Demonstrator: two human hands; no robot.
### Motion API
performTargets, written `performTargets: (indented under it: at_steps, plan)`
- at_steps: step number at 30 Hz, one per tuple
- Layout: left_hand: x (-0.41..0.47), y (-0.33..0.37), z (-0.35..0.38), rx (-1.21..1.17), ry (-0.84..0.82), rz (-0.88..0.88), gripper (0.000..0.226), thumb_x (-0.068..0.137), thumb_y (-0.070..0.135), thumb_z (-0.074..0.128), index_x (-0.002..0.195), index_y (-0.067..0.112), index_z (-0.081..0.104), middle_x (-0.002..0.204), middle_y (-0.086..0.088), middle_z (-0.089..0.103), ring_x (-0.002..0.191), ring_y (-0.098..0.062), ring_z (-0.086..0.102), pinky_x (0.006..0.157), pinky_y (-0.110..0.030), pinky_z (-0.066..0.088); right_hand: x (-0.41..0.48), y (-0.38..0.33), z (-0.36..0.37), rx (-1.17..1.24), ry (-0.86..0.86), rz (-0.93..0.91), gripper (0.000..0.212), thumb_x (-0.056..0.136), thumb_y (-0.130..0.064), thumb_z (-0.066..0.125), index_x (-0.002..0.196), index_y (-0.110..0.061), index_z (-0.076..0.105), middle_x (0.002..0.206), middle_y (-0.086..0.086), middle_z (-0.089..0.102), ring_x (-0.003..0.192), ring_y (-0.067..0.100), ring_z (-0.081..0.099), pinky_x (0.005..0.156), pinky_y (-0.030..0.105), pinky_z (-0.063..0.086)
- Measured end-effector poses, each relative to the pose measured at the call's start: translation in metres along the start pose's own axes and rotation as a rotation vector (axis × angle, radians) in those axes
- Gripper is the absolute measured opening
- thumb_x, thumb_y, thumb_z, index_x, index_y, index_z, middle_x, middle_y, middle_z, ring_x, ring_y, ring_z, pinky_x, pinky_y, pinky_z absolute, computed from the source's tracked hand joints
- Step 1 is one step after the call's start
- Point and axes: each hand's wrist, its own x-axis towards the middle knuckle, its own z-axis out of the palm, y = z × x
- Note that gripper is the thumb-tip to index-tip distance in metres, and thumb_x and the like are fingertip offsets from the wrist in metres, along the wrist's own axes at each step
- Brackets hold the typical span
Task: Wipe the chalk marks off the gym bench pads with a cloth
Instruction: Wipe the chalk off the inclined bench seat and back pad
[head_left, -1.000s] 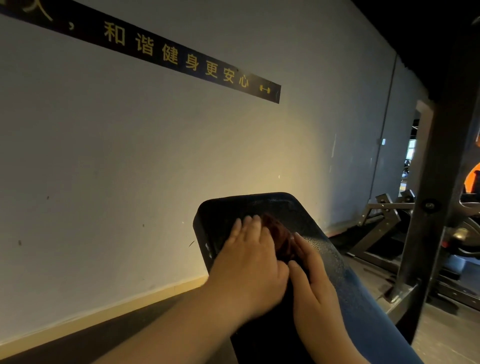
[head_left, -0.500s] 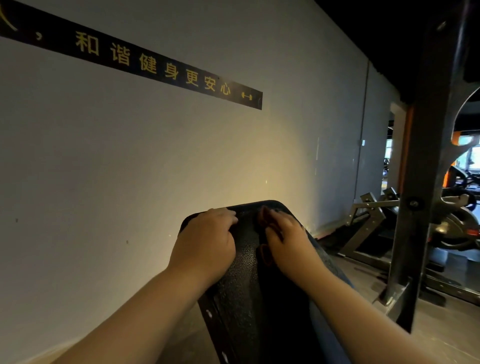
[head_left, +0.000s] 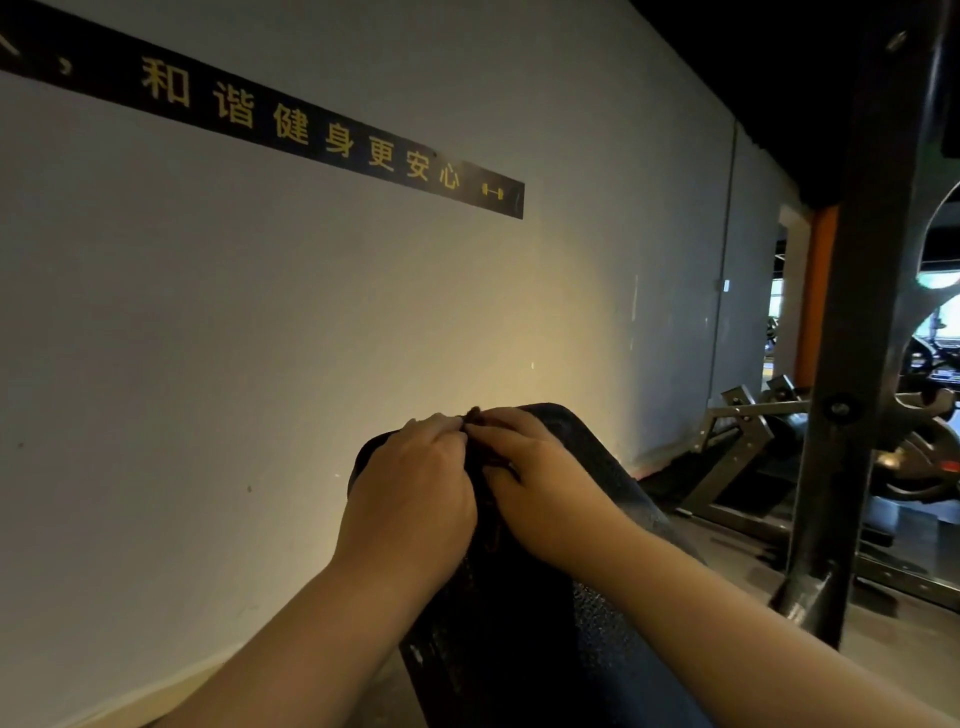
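Note:
A black textured bench pad (head_left: 540, 654) rises away from me, its rounded top end close to the wall. A dark reddish cloth (head_left: 487, 457) lies bunched on that top end, mostly hidden between my hands; a tuft pokes out at the pad's upper edge. My left hand (head_left: 415, 493) curls over the pad's left side with its fingertips on the cloth. My right hand (head_left: 540, 483) lies beside it, fingers curled and pinching the cloth. The two hands touch at the fingertips. In this dim light no chalk marks show on the pad.
A pale wall (head_left: 260, 338) with a black banner (head_left: 322, 135) stands directly behind the pad. A dark steel rack upright (head_left: 852, 364) rises at the right, bolted to the floor. A low metal machine frame (head_left: 748, 452) with weight plates sits beyond it.
My left hand left the pad's upper left edge and moved right to meet the right hand at the cloth. Both hands now sit at the pad's top end, higher than a second ago.

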Motion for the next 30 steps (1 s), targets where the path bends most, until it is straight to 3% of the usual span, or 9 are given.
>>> performTargets:
  at_steps: [2,7,12,15,18,22,24,27,30]
  plan:
    - [0.000,0.000,0.000,-0.002,0.024,-0.011,0.042,0.100,0.013,0.039,0.134,0.020,0.061,0.136,0.007,0.058,0.122,-0.009,0.051,0.094,-0.013,0.028,-0.001,-0.002,-0.002,-0.010,-0.041,-0.053,0.047,0.099,-0.006,0.048,0.142,-0.022,0.055,0.148,-0.009,0.042,0.134,0.004,0.036,0.102,-0.002,0.019]
    - [0.000,-0.001,0.000,0.011,-0.015,-0.013,0.042,0.099,0.010,0.039,0.136,0.015,0.059,0.141,0.006,0.054,0.126,-0.011,0.047,0.100,-0.018,0.033,0.021,0.019,-0.009,0.046,0.109,0.168,0.043,0.099,0.000,0.046,0.140,-0.009,0.056,0.143,-0.001,0.047,0.133,0.012,0.042,0.085,-0.014,0.013]
    - [0.001,-0.001,-0.001,0.017,0.000,0.016,0.042,0.099,0.013,0.038,0.133,0.018,0.062,0.133,0.004,0.060,0.121,-0.013,0.054,0.100,-0.024,0.041,0.000,-0.003,0.001,0.062,-0.007,-0.037,0.045,0.100,-0.003,0.049,0.143,-0.015,0.054,0.142,-0.010,0.042,0.124,-0.006,0.032,0.095,-0.009,0.016]
    - [0.005,-0.005,-0.001,0.080,-0.061,0.021,0.043,0.095,0.009,0.036,0.126,0.015,0.066,0.131,0.001,0.062,0.119,-0.018,0.057,0.103,-0.030,0.042,0.012,0.024,-0.010,0.051,0.029,0.085,0.048,0.099,-0.002,0.047,0.143,-0.017,0.054,0.144,-0.009,0.043,0.132,0.002,0.038,0.097,-0.007,0.016]
    - [0.010,-0.002,-0.004,0.094,-0.113,-0.008,0.037,0.094,0.007,0.039,0.119,0.013,0.065,0.123,0.001,0.062,0.110,-0.019,0.058,0.097,-0.037,0.047,0.021,0.029,-0.009,0.046,0.142,0.219,0.048,0.096,-0.002,0.045,0.141,-0.014,0.055,0.146,-0.005,0.045,0.136,0.012,0.041,0.104,0.004,0.023]
    - [0.013,0.003,0.002,0.041,-0.075,0.069,0.032,0.099,0.014,0.042,0.123,0.018,0.062,0.120,0.003,0.061,0.107,-0.014,0.056,0.094,-0.030,0.048,0.000,0.005,0.004,0.069,0.045,0.021,0.049,0.098,-0.002,0.047,0.143,-0.017,0.054,0.137,-0.019,0.037,0.127,-0.007,0.029,0.095,-0.010,0.013]
    - [0.011,0.003,0.006,0.056,-0.080,0.101,0.035,0.098,0.013,0.042,0.127,0.018,0.061,0.125,0.005,0.058,0.114,-0.014,0.052,0.099,-0.029,0.044,-0.002,0.015,-0.005,0.042,0.023,0.010,0.048,0.100,-0.004,0.047,0.145,-0.019,0.052,0.138,-0.019,0.038,0.128,-0.007,0.032,0.096,-0.009,0.014]
    - [0.008,0.002,0.009,0.128,-0.106,0.095,0.032,0.093,0.004,0.048,0.117,0.011,0.067,0.125,-0.001,0.061,0.115,-0.021,0.055,0.100,-0.035,0.045,0.018,0.054,-0.018,0.033,0.123,0.221,0.047,0.099,-0.005,0.044,0.145,-0.015,0.051,0.146,-0.004,0.044,0.133,0.012,0.042,0.101,0.003,0.021]
    - [0.007,0.002,0.009,0.187,-0.103,0.141,0.021,0.070,0.000,0.073,0.090,0.009,0.074,0.100,-0.005,0.070,0.092,-0.025,0.067,0.083,-0.037,0.056,0.025,0.057,-0.016,0.050,0.192,0.364,0.049,0.098,-0.007,0.043,0.146,-0.014,0.049,0.150,0.003,0.042,0.134,0.019,0.042,0.103,0.014,0.023]
